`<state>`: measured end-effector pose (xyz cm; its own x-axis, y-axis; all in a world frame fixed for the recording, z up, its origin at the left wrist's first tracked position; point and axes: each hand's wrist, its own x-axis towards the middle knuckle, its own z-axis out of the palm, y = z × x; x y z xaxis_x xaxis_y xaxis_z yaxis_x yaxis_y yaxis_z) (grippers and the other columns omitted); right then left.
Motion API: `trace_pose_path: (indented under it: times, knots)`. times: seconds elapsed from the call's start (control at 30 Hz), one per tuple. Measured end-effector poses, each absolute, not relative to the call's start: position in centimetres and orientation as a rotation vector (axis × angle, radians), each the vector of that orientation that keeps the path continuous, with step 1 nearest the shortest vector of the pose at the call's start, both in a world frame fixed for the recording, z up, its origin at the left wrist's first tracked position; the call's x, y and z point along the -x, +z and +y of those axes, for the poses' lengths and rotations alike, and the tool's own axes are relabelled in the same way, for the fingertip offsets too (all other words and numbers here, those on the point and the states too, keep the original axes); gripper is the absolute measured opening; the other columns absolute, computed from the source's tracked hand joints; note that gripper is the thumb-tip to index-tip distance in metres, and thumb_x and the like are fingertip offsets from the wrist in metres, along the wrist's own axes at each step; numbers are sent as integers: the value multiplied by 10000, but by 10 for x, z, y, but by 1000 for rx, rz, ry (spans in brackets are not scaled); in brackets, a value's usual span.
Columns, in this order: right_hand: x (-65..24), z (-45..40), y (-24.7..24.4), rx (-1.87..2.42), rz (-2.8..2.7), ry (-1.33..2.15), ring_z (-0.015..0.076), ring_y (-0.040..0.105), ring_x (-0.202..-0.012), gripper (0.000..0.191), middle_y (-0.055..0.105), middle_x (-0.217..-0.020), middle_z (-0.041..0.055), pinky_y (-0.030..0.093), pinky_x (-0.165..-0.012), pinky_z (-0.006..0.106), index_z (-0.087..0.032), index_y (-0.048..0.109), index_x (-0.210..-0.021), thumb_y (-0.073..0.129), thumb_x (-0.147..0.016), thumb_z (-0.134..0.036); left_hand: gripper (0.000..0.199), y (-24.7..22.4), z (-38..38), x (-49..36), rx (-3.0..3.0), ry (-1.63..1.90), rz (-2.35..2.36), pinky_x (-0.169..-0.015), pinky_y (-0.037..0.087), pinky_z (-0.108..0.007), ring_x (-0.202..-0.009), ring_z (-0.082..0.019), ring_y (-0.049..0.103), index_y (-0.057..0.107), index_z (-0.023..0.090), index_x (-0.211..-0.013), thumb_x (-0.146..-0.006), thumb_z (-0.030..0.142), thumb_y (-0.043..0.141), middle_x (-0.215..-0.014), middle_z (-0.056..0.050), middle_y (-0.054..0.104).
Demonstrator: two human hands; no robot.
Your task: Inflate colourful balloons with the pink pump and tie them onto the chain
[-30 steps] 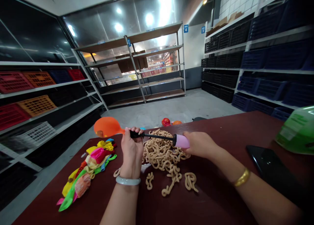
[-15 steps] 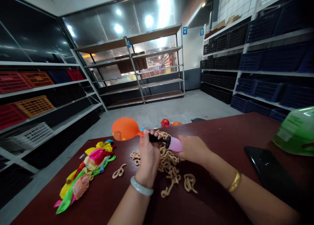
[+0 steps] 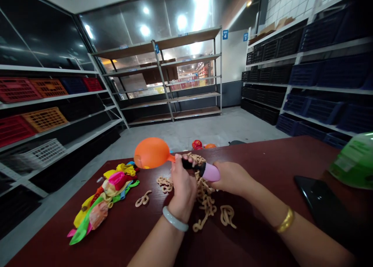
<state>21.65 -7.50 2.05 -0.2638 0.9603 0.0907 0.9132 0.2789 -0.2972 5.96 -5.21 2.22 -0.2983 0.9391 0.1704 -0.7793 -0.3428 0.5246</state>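
An orange balloon [image 3: 152, 152], partly inflated, points left from the nozzle end of a pink and black hand pump [image 3: 211, 172]. Its neck is pinched in my left hand [image 3: 183, 181], whose fingers also wrap round the pump's black part. My right hand [image 3: 233, 178] is closed round the pink end of the pump. Beneath and behind both hands lies a heap of tan, curly twisted strands [image 3: 206, 205], partly hidden by them. Limp balloons [image 3: 100, 203] in many colours form a pile to the left of my left hand.
The dark red table [image 3: 253, 236] carries a black phone [image 3: 317, 197] and a green plastic package [image 3: 354, 162] on the right. Beyond its far edge, a red balloon [image 3: 197, 144] shows low down. Shelves with crates [image 3: 46, 123] stand left and right; a metal rack [image 3: 171, 92] is at the back.
The orange balloon looks slightly larger. Both hands and the pump sit a little further right in the view, which has itself shifted slightly. The grips are unchanged.
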Motion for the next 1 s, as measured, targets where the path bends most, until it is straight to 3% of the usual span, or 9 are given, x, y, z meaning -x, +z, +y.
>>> trace_pose_path:
  times: [0.2, 0.33, 0.4, 0.5, 0.57, 0.7, 0.8, 1.0]
  knots:
    - [-210, -81, 24, 1649, -2163, 459, 233, 648, -751, 382, 702, -862, 47, 353, -573, 280, -217, 630, -978, 672, -688, -463, 249, 29, -60, -70, -575, 1796, 394, -523, 404, -222, -561, -89, 477, 479, 179, -746, -828, 299, 681, -676, 28, 475]
    - [-217, -79, 23, 1337, -2018, 1308, 172, 620, -650, 370, 666, -798, 18, 430, -557, 254, -199, 619, -991, 696, -705, -420, 209, 36, -59, -52, -647, 1742, 364, -535, 428, -225, -590, -101, 526, 499, 182, -775, -829, 266, 682, -688, 21, 509]
    - [-221, -79, 22, 1142, -1890, 1687, 148, 602, -611, 374, 643, -770, 16, 467, -556, 253, -174, 608, -979, 707, -718, -422, 194, 40, -61, -48, -679, 1745, 370, -610, 484, -253, -687, -134, 603, 522, 174, -791, -823, 267, 689, -749, -13, 583]
    - [-223, -81, 22, 966, -1717, 1900, 133, 589, -606, 429, 630, -792, 16, 487, -542, 247, -169, 588, -1017, 745, -702, -414, 195, 44, -67, -51, -693, 1695, 366, -745, 527, -330, -933, -220, 654, 535, 162, -793, -836, 290, 675, -966, -98, 661]
    - [-221, -83, 24, 905, -1637, 1963, 126, 586, -607, 457, 626, -810, 14, 486, -528, 235, -175, 571, -1051, 756, -695, -393, 203, 46, -71, -55, -698, 1646, 347, -667, 519, -286, -860, -191, 656, 522, 164, -774, -845, 287, 666, -927, -81, 656]
    - [-215, -84, 26, 937, -1633, 1969, 119, 582, -598, 435, 611, -778, 4, 492, -536, 232, -173, 564, -1042, 741, -705, -384, 263, 48, -67, -48, -697, 1661, 317, -455, 364, -186, -523, -70, 480, 461, 171, -723, -823, 252, 691, -634, 39, 470]
    - [-219, -79, 23, 1088, -1815, 1801, 131, 590, -596, 436, 631, -783, 15, 488, -534, 242, -169, 585, -1041, 734, -707, -408, 292, 49, -50, -23, -654, 1797, 378, -456, 341, -190, -520, -68, 454, 430, 177, -724, -802, 235, 705, -630, 49, 441]
    - [-236, -67, 18, 1495, -2238, 1003, 171, 620, -624, 368, 699, -806, 31, 406, -536, 254, -208, 656, -976, 729, -667, -393, 308, 42, -23, 26, -524, 2065, 510, -472, 325, -194, -505, -68, 449, 404, 190, -746, -787, 251, 703, -604, 64, 435]
